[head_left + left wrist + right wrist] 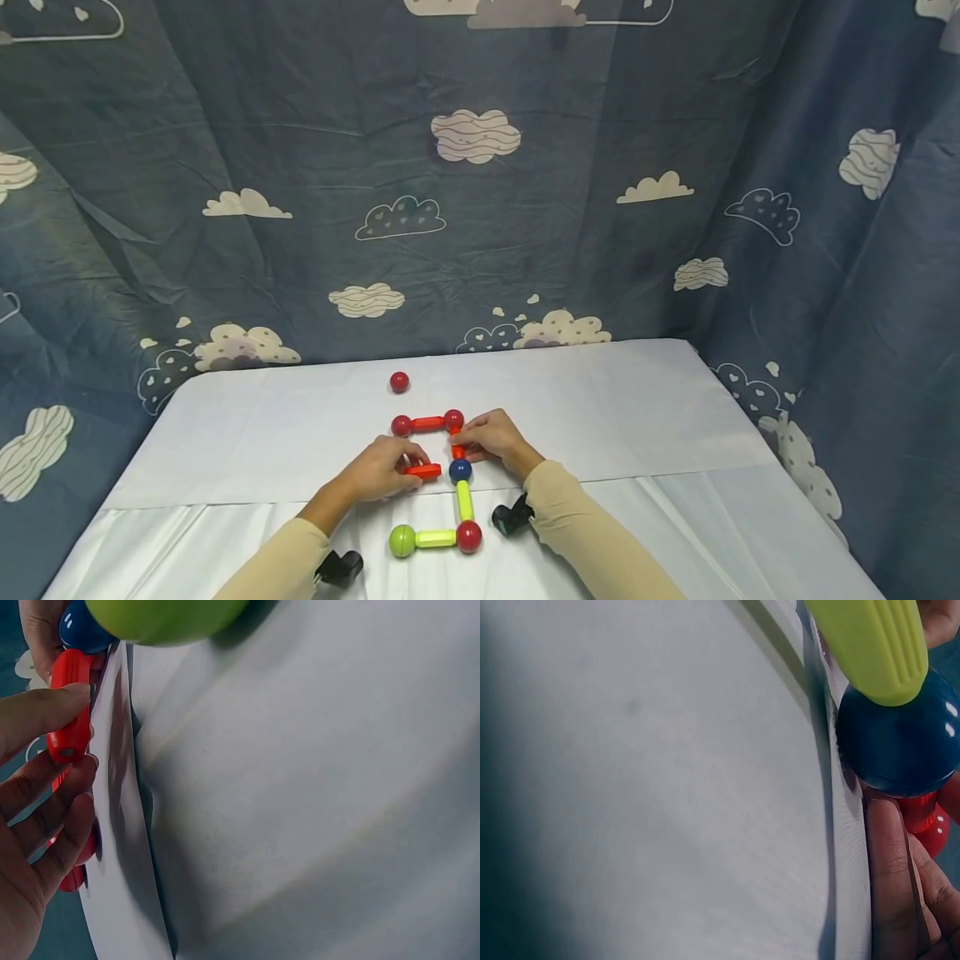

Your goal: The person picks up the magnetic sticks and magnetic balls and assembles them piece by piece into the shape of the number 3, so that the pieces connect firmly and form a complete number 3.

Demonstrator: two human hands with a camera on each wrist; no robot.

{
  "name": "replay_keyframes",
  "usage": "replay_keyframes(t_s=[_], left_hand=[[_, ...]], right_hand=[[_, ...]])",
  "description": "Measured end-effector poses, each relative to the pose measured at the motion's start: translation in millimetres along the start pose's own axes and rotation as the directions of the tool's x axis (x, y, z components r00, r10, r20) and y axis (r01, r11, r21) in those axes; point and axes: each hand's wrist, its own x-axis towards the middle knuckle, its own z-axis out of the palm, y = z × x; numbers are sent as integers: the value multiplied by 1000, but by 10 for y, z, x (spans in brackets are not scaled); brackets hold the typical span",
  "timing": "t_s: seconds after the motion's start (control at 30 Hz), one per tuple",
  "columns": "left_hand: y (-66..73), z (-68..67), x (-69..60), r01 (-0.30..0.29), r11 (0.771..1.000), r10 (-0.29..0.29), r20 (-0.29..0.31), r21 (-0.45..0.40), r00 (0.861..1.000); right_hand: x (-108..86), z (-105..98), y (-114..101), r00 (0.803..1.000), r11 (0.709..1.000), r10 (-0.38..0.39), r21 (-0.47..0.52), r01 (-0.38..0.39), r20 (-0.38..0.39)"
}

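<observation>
My left hand [382, 469] pinches a loose red rod [423, 472] between thumb and fingers, its free end pointing toward a blue ball [461, 470] with a small gap between. My right hand [495, 439] grips another red rod [457, 451] that joins the blue ball to a red ball [453, 420] above it. From that red ball a further red rod [428, 423] runs left to a second red ball [401, 426]. Below the blue ball, a yellow-green rod [465, 502] leads to a lower red ball [469, 537], then another yellow-green rod [436, 539] to a green ball [402, 541].
A single red ball [400, 382] lies apart toward the back of the white-covered table [600, 400]. Dark blue curtains [540, 233] with cloud prints hang behind and at the sides. Black wrist devices [513, 515] sit under both forearms.
</observation>
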Motion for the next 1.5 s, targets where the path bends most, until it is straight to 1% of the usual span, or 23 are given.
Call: replay_keyframes(t_s=[0.2,0.33,0.53,0.63,0.77,0.97,1.13,1.27,1.4,1.5], left_hand=[[16,17,36,-17,1000,17,-4,11,1000],[33,26,58,-24,999,23,5,23,1000],[48,44,87,-2,1000,2,28,29,1000],[50,43,88,14,999,-15,29,31,999],[51,41,90,22,999,-23,31,25,999],[39,40,94,9,1000,-10,35,17,999],[-15,41,110,-27,999,28,24,-32,999],[-31,21,106,-39,995,40,3,-89,999],[-43,-22,89,-34,991,34,-9,-130,999],[-65,-86,93,-7,990,5,-19,-142,1000]], right_hand=[[1,-3,6,1000,1000,-14,5,14,7],[11,-5,17,1000,1000,-27,-3,27,5],[17,-3,19,1000,1000,-26,-2,26,7],[12,2,12,1000,1000,-17,-7,17,4],[13,6,13,1000,1000,-12,-9,12,2],[22,2,19,1000,1000,-19,-12,19,4],[23,-17,17,999,1000,-29,-11,29,14],[24,-18,22,1000,999,-26,-19,26,9],[24,-5,26,1000,1000,-20,-16,20,6],[25,-2,27,1000,1000,-15,-17,15,5]])
